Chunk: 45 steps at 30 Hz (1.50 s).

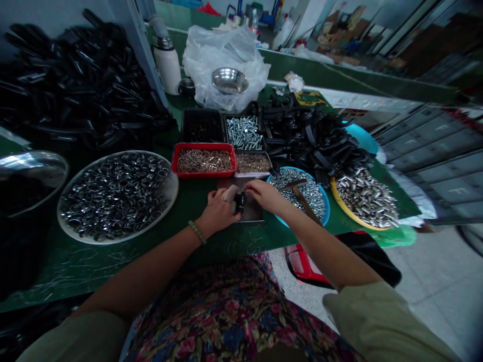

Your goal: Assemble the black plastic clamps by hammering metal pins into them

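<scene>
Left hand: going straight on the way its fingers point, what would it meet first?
The small black part that the left hand holds; just beyond, probably the right hand.

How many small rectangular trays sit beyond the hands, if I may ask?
4: a black tray back left, a screw tray back right, a red tray front left, a grey tray front right. More may be hidden.

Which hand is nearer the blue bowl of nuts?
Right. The right hand is by the left rim of the blue bowl, touching the black part; the left hand holds that part from the other side, farther left.
</scene>
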Tool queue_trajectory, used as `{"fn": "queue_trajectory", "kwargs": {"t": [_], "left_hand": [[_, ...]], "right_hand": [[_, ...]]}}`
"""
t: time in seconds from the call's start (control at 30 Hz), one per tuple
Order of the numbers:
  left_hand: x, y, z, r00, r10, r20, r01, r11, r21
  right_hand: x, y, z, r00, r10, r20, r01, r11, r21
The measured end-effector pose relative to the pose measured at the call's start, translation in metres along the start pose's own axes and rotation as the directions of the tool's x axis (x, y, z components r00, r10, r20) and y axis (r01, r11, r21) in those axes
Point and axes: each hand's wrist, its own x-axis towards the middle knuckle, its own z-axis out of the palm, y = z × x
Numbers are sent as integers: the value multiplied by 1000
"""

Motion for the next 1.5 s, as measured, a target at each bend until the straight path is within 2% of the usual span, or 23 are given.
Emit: {"fn": "queue_trajectory", "kwargs": {"t": [0.17,0.23,0.33,0.4,0.47,0.5,0.57,0.63,0.7,0.73,0.8,0.87,0.93,1.0,1.07,1.17,1.27,1.3,1.33,1.4,1.47,1.5], "left_hand": [[0,1,-1,1000,3,0,-3,1000,-1],[0,1,-1,1000,3,-2,-3,1000,3],[0,1,-2,1000,12,-4,-12,1000,3],[0,2,-2,1000,11,-8,-11,1000,1],[0,3,-3,1000,1,-10,-1,1000,5],[0,3,-3,1000,-5,-8,5,1000,7],[0,3,-3,1000,-8,3,8,1000,8],[1,3,-2,1000,-1,12,1,1000,9],[1,2,0,1000,-4,4,4,1000,7],[1,2,0,1000,-12,-4,12,1000,4],[1,2,2,999,-28,-18,28,1000,-4],[1,2,3,999,-29,-25,29,1000,-10],[1,2,4,999,-21,-37,21,1000,-19],[0,2,4,998,-18,-56,17,999,-29],[0,1,4,998,-16,-66,14,999,-30],[0,2,4,997,-17,-73,15,1000,-25],[-1,3,2,997,6,-79,-5,1000,12],[-1,2,2,997,37,-68,-34,999,42],[-1,2,2,995,79,-52,-75,994,77],[2,-2,3,987,163,-20,-159,979,130],[5,-5,6,984,176,-27,-170,976,137],[7,-6,8,987,156,-43,-150,980,127]], "right_hand": [[-1,0,5,1000,-3,-2,3,998,-61],[-3,-2,10,999,-51,-11,48,982,-184],[-6,-9,19,990,-138,25,136,899,-417],[-9,-11,20,982,-177,63,185,851,-492],[-19,-6,13,983,-181,40,176,844,-507],[-27,1,7,989,-143,-19,113,848,-518],[-49,21,-9,974,54,-220,-170,817,-551],[-74,43,-25,866,316,-388,-493,676,-548],[-96,57,-36,783,482,-393,-621,559,-550],[-103,59,-38,772,518,-368,-631,549,-549],[-109,49,-37,778,528,-340,-626,605,-492],[-104,24,-33,806,502,-313,-589,730,-347],[-94,-6,-30,874,440,-206,-475,863,-173],[-83,-32,-27,937,334,-98,-339,940,-42],[-75,-48,-25,958,262,-115,-261,965,29],[-67,-50,-18,949,264,-174,-266,964,15],[-68,-35,-14,944,321,-77,-326,943,-70],[-71,-28,-15,932,353,-80,-359,930,-83],[-76,-20,-17,910,397,-115,-408,909,-90],[-87,-3,-22,834,511,-211,-539,835,-108],[-98,9,-27,756,593,-278,-637,764,-101],[-103,12,-29,744,600,-294,-645,760,-81]]}}
